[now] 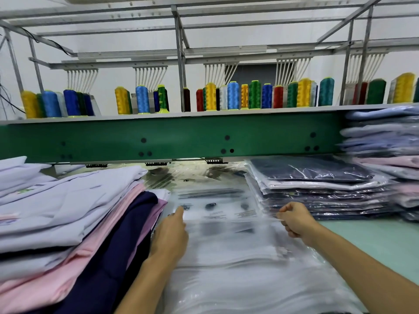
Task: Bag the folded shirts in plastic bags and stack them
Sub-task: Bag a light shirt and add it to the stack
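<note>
While the left hand (170,234) presses the plastic bag (226,248) (flat, uncurled), the right hand (294,220) pinches its edge

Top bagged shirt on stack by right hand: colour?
Navy blue; the top bagged shirt shows best in head view.

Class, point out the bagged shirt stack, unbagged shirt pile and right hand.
bagged shirt stack (313,171): head view, top bag.
unbagged shirt pile (68,200): head view, top shirt.
right hand (294,219): head view, its back.

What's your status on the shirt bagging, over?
Left grip flat on the plastic bags. Right grip pinching a bag edge. Folded shirts unbagged at left. Nothing blocking.
</note>
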Motion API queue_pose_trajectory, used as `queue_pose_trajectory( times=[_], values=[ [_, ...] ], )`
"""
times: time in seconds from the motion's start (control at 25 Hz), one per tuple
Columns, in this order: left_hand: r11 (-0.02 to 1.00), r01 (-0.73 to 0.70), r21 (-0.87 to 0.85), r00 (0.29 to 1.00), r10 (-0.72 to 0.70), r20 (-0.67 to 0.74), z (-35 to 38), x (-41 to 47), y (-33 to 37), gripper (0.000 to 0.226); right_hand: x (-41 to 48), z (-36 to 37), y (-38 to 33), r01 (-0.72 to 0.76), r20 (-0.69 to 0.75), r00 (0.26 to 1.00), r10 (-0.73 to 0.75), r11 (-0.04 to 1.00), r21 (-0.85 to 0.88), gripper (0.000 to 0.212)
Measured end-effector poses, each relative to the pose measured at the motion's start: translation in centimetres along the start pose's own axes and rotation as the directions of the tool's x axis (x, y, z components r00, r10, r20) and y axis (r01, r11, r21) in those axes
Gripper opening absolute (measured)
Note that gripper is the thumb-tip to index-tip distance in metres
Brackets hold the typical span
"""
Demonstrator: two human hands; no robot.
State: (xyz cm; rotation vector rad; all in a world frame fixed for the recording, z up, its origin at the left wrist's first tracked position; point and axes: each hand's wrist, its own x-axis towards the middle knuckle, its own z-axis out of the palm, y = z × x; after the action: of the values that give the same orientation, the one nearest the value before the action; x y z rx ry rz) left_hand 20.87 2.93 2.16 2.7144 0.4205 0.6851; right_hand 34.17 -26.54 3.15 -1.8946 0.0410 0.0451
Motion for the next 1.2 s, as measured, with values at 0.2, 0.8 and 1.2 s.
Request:
queue_pose_trajectory(
  times=[0.2, 0.8, 1.2],
  values=[
    [0.986, 0.156, 0.054, 0.986, -0.153, -0.067, -1.1, 0.3, 0.0, 0.033, 0.1, 0.0, -0.2, 0.027, -0.026, 0.999, -0.028, 0.998, -0.048, 0.006],
    [0.944, -0.328, 0.049, 0.941, 0.321, 0.110, -2.1, -0.1, 1.6, 0.034, -0.9, -0.7, -0.8, 0.430, 0.307, 0.897, -0.317, 0.788, -0.442, 0.019],
    [0.956, -0.292, -0.042, 0.955, 0.293, 0.043, -0.6, -0.7, 1.7, 0.016, -4.0, 2.9, -2.4, 0.750, 0.459, 0.661, -0.594, 0.499, -0.434, 0.020]
  ],
)
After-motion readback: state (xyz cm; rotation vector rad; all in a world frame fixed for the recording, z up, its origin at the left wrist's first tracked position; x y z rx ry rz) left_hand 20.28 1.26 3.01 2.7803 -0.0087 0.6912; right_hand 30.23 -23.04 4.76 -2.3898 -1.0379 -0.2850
